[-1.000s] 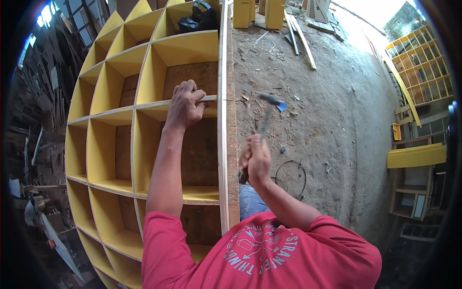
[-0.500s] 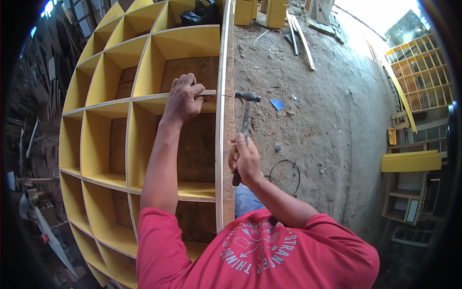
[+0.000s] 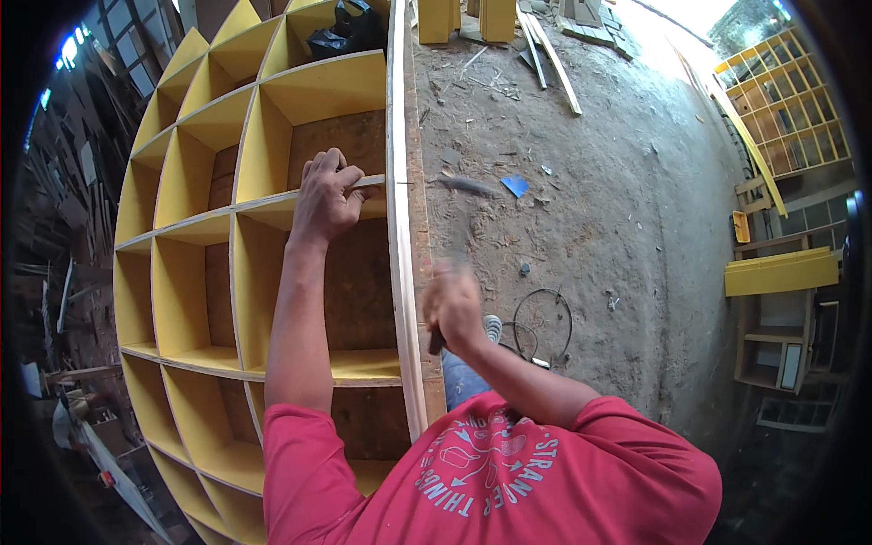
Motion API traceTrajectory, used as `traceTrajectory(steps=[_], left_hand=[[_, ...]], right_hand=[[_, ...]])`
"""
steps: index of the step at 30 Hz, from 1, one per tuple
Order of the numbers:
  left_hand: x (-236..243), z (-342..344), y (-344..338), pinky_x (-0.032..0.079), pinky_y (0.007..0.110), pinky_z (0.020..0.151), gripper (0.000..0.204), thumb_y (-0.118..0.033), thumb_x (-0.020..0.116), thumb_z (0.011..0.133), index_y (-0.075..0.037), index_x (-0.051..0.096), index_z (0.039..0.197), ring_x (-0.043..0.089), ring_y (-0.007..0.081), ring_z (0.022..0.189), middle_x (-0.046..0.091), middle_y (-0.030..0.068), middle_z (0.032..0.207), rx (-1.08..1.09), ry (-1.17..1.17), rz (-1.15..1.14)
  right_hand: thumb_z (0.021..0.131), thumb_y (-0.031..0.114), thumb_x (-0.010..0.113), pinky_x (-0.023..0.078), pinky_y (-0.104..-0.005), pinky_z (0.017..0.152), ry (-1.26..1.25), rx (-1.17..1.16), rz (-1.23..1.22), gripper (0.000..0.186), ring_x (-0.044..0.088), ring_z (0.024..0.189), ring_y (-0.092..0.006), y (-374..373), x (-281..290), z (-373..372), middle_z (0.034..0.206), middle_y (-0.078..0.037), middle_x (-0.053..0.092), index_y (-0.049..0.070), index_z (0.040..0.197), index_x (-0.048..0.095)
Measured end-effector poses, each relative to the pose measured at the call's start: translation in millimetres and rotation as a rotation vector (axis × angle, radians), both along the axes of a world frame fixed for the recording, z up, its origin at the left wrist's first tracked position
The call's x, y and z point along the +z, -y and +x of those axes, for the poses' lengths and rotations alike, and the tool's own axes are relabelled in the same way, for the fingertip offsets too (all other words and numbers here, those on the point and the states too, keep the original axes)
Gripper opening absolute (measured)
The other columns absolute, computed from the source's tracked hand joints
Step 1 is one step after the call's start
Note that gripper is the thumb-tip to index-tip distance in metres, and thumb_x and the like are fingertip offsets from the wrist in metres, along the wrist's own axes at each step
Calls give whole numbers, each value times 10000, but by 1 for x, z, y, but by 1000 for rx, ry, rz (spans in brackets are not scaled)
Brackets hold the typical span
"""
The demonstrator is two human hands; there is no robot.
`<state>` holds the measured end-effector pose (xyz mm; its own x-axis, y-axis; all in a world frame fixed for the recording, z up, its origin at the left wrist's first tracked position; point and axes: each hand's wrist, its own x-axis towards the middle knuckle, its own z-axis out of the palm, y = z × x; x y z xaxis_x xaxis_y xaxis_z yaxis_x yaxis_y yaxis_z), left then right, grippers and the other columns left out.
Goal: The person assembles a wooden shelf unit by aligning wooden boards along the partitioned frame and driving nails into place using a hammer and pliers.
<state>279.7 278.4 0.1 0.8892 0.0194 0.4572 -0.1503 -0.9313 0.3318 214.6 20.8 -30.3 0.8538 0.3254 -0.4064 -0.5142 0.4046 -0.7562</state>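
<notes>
My left hand (image 3: 329, 195) is closed round the front edge of a yellow shelf divider (image 3: 371, 182), close to where it meets the long side board (image 3: 401, 263) of a large yellow compartment unit (image 3: 195, 336). A thin nail (image 3: 405, 183) seems to stick out of that side board, level with my left hand. To the right of the board, my right hand (image 3: 457, 307) grips a hammer (image 3: 467, 185) by its handle. The hammer's head is smeared by motion and lies a short way right of the nail, apart from the board.
A black plastic bag (image 3: 347, 32) rests in an upper compartment. On the dirt floor lie wood strips (image 3: 554, 64), a blue scrap (image 3: 514, 186) and a looped black cable (image 3: 568, 318). Yellow panels (image 3: 781, 272) and a yellow grid frame (image 3: 781, 100) stand at the right.
The hammer head, sharp and nearer the nail before, is now blurred and slightly farther right of the board. My left hand keeps its hold on the divider. The whole view has shifted slightly.
</notes>
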Motion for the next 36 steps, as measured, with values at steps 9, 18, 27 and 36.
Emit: traceTrajectory(steps=[9, 18, 27, 36], left_hand=[[1, -4, 0, 429, 421, 888, 178, -185, 858, 781, -58, 757, 855, 547, 278, 931, 538, 75, 891, 14, -42, -40], [2, -1, -3, 424, 421, 901, 188, -242, 828, 817, -72, 748, 836, 565, 277, 988, 561, 71, 930, 20, -32, -28], [-3, -1, -7, 437, 424, 902, 172, -208, 831, 802, -71, 741, 851, 563, 282, 959, 548, 76, 918, 23, -17, -50], [0, -4, -18, 473, 442, 888, 334, -181, 751, 827, -123, 782, 1155, 586, 307, 932, 543, 114, 914, 16, 25, -399]], right_hand=[[1158, 410, 422, 420, -289, 413, 71, 347, -85, 328, 428, 466, -98, 3, -10, -2, 684, 18, 437, 90, 1107, 473], [1163, 382, 424, 391, -288, 409, 94, 328, -72, 302, 416, 473, -97, 6, -1, 11, 682, 29, 409, 94, 1089, 475], [1162, 362, 437, 391, -280, 387, 50, 324, -63, 298, 416, 446, -98, 4, -13, 21, 662, 17, 410, 73, 1103, 486], [1147, 432, 454, 376, -277, 400, 206, 128, -234, 383, 370, 448, -100, 25, -62, 113, 660, 4, 392, 52, 1122, 500]])
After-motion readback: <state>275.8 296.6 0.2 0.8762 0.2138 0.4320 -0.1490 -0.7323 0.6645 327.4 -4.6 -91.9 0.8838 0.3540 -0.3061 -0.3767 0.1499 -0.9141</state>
